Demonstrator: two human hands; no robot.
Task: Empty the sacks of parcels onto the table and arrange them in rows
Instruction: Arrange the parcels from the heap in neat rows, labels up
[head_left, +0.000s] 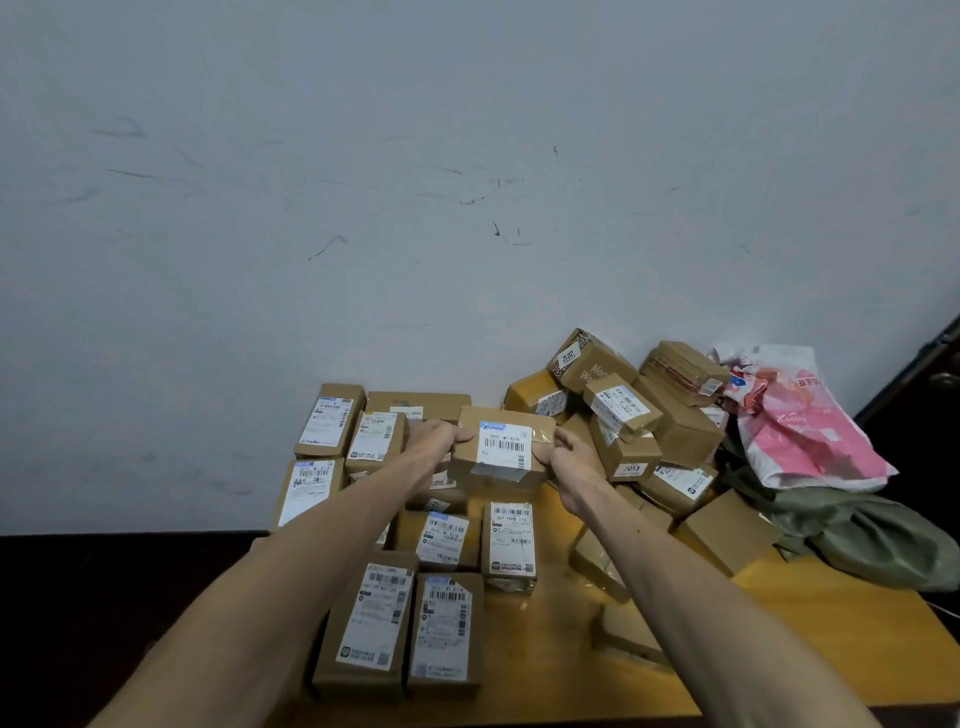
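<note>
A brown cardboard parcel (501, 449) with a white barcode label is lifted above the table, label facing me. My left hand (436, 441) grips its left end and my right hand (571, 457) grips its right end. Below and to the left, several labelled parcels (441, 540) lie flat in rows on the yellow wooden table (550, 654). A loose heap of parcels (634, 415) is piled against the wall at the back right. A green sack (872, 535) lies crumpled at the table's right edge.
A pink and white plastic bag (800, 426) lies on the green sack at the far right. A scuffed white wall (415, 208) stands right behind the table. A dark door (924, 384) is at the right. Two plain boxes (727, 530) sit near the sack.
</note>
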